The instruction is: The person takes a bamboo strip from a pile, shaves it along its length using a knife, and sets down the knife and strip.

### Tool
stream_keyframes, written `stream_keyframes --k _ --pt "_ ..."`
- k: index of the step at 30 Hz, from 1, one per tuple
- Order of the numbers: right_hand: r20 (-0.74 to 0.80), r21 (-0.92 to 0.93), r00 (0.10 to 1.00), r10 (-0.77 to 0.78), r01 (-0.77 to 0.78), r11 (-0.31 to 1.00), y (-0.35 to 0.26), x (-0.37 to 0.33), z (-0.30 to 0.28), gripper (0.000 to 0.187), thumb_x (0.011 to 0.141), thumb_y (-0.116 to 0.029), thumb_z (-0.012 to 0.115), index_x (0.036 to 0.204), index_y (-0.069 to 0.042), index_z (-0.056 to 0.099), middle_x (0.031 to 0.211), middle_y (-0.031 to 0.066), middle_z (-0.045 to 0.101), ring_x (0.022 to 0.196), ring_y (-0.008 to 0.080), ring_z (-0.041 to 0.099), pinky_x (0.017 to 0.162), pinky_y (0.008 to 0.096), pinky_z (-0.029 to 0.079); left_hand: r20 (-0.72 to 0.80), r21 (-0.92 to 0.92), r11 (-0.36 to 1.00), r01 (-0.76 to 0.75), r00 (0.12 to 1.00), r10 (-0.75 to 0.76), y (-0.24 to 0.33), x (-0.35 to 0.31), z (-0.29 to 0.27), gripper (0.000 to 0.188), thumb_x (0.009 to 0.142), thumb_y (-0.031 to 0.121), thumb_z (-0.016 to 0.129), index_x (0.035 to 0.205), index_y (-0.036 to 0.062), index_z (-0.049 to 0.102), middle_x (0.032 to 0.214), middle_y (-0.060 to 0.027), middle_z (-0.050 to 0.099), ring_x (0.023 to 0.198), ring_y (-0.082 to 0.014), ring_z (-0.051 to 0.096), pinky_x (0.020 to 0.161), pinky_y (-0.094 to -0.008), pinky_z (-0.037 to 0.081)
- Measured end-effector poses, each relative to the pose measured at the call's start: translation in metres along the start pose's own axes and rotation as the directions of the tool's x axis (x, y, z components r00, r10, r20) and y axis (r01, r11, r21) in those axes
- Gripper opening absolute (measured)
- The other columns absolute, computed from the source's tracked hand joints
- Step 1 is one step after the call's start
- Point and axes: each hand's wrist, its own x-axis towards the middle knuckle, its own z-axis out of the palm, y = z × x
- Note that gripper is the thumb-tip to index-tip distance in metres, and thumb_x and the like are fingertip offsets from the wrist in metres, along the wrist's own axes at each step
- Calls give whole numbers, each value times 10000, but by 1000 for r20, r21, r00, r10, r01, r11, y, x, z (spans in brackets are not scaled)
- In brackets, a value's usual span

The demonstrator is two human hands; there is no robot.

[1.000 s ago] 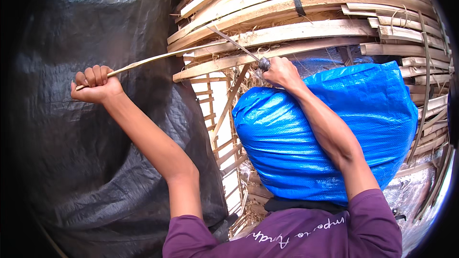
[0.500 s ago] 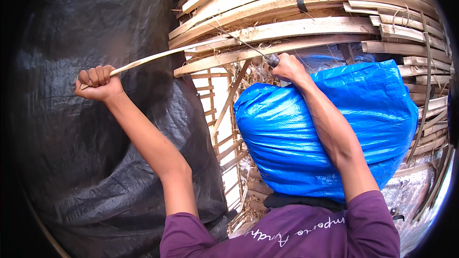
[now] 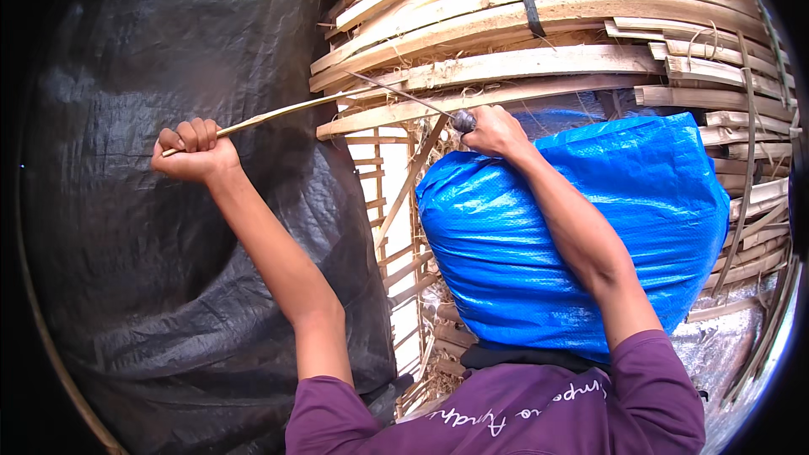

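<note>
My left hand point(image 3: 199, 150), a closed fist at the left, grips one end of a thin split bamboo strip point(image 3: 278, 112). The strip slants up to the right, its far end meeting the blade of a knife point(image 3: 404, 94). Its dark rounded handle is wrapped in my right hand point(image 3: 499, 131), and the narrow blade points up and left. Exactly where blade and strip touch is too small to tell. A blue tarp point(image 3: 573, 236) lies bunched across my lap beneath my right forearm.
Black plastic sheeting point(image 3: 126, 244) hangs or lies along the left side. Long wooden slats point(image 3: 506, 63) span the far side, with a dark strap point(image 3: 530, 7) around some. Below them a slatted lattice point(image 3: 404, 274) lets light through. Loose fibre shavings point(image 3: 434, 371) lie near the tarp.
My right hand with the knife has shifted left and slightly down. My left fist has moved a little to the right, still gripping the strip.
</note>
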Motion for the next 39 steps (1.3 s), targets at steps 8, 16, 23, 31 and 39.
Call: stream_keyframes --k 8,16,23,31,39 --pt "127 121 982 -141 126 985 -22 -2 -3 277 680 -175 634 912 -39 700 861 272 678 881 401 673 821 471 526 -31 12 998 63 998 -63 -8 33 -12 293 792 255 358 538 164 245 430 20 178 405 -107 87 397 -266 112" --pt "16 0 987 161 -161 987 23 4 10 358 738 -251 660 947 38 695 953 326 652 956 441 650 844 484 513 -151 97 993 63 987 -48 -22 55 1 268 758 234 356 523 167 246 445 21 187 404 -111 106 399 -266 122" --pt "30 -4 999 33 -33 999 -19 -16 -15 322 684 -201 636 907 23 696 931 299 666 933 428 661 851 478 525 -168 119 991 57 985 -37 -23 49 11 229 725 192 343 524 170 235 453 20 185 412 -112 106 408 -265 124" --pt "19 -64 972 233 -231 971 19 -5 1 395 722 -240 657 1009 29 693 1057 288 658 1010 407 650 898 467 514 -203 93 993 71 978 -51 -24 51 0 249 767 250 339 559 163 231 472 2 177 440 -125 97 448 -297 96" --pt "8 -12 1000 4 -4 1000 -10 -8 -14 349 686 -208 645 922 47 685 980 317 655 960 429 652 866 486 513 137 7 992 124 983 -123 -19 48 -4 342 799 330 387 520 167 275 419 43 212 383 -89 143 400 -250 147"
